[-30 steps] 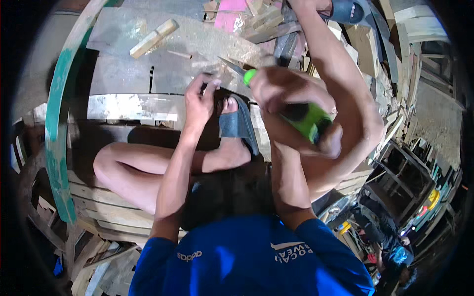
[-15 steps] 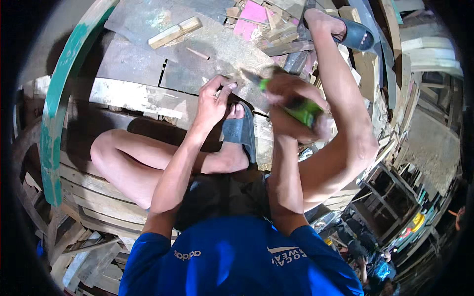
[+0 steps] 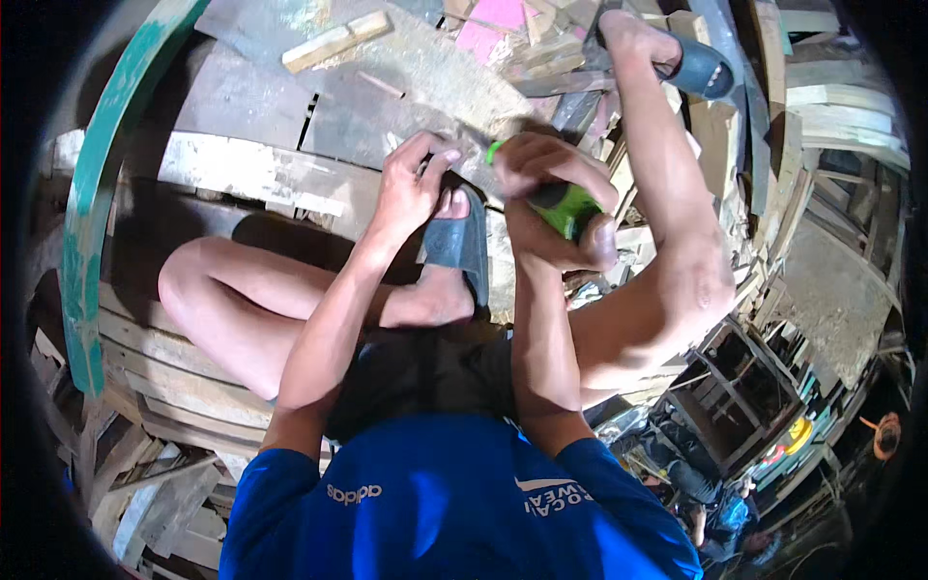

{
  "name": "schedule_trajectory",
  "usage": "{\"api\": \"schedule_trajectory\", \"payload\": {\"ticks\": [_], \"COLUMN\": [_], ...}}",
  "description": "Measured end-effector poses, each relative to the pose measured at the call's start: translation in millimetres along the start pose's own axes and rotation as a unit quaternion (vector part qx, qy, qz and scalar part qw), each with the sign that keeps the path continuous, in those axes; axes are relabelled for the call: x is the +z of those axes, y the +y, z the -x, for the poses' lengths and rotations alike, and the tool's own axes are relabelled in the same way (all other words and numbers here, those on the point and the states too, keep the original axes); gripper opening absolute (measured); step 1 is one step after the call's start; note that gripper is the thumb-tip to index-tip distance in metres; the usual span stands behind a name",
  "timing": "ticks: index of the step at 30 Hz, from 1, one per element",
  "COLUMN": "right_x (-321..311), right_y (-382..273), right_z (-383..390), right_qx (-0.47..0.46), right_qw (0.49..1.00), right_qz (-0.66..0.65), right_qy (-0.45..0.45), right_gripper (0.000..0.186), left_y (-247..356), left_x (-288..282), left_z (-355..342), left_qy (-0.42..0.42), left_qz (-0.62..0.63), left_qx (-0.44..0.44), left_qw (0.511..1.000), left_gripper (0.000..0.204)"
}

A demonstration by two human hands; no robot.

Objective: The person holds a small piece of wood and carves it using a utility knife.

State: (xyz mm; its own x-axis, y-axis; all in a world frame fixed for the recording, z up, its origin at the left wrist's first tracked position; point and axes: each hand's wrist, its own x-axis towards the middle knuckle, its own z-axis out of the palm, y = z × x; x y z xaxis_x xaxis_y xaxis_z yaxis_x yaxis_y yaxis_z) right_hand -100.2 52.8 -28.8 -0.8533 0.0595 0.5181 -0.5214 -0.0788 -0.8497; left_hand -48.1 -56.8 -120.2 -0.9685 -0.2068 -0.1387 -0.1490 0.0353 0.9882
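Observation:
My right hand (image 3: 556,198) is wrapped round the green and black handle (image 3: 572,211) of a hand tool with a narrow grey blade. The blade runs from the fist toward my left fingers; its tip is blurred, and I cannot tell the tool's exact kind. Just left of it, my left hand (image 3: 414,188) is closed in a pinch, low over the work surface and close to the toes of my left foot in a dark sandal (image 3: 454,242). Whatever is between the left fingertips is too small or hidden to make out.
A wood block (image 3: 336,41) and a thin wooden stick (image 3: 382,85) lie on the worn boards ahead. Scrap wood and a pink piece (image 3: 491,27) are piled beyond. A curved, green-painted beam (image 3: 108,184) stands at left. At lower right, another person (image 3: 720,517) is visible.
My right hand with the green-handled tool has shifted slightly left and looks less blurred. My left hand keeps its pinch near the blade. The whole view has shifted a little.

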Motion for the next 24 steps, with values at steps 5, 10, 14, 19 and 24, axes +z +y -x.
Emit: {"api": "schedule_trajectory", "payload": {"ticks": [5,10,14,19,24], "right_x": [-5.9,10.0,-6.7,-3.7,-1.1], "right_y": [-2.2,0.4,-12.4,-0.6,2.6], "right_z": [0.6,3.8,-12.2,-0.9,4.8], "right_qx": [0.051,0.037,0.004,0.07,0.062], "right_qw": [0.994,0.996,0.975,0.989,0.991], "right_qz": [-0.043,0.047,-0.208,0.053,-0.076], "right_qy": [-0.087,-0.066,-0.075,-0.121,-0.089], "right_gripper": [0.055,0.066,0.058,0.065,0.066], "left_y": [-4.6,-2.3,-6.1,-4.9,-12.6], "left_x": [-5.4,-4.6,-7.3,-1.5,-9.6], "left_z": [2.6,0.7,-1.2,-1.3,1.6], "left_qy": [0.017,-0.003,0.021,-0.001,0.006], "left_qz": [0.003,0.02,-0.015,-0.01,-0.021], "left_qx": [0.038,0.009,0.013,0.032,0.005], "left_qw": [0.999,1.0,1.0,0.999,1.0], "left_gripper": [0.008,0.009,0.008,0.008,0.01]}}
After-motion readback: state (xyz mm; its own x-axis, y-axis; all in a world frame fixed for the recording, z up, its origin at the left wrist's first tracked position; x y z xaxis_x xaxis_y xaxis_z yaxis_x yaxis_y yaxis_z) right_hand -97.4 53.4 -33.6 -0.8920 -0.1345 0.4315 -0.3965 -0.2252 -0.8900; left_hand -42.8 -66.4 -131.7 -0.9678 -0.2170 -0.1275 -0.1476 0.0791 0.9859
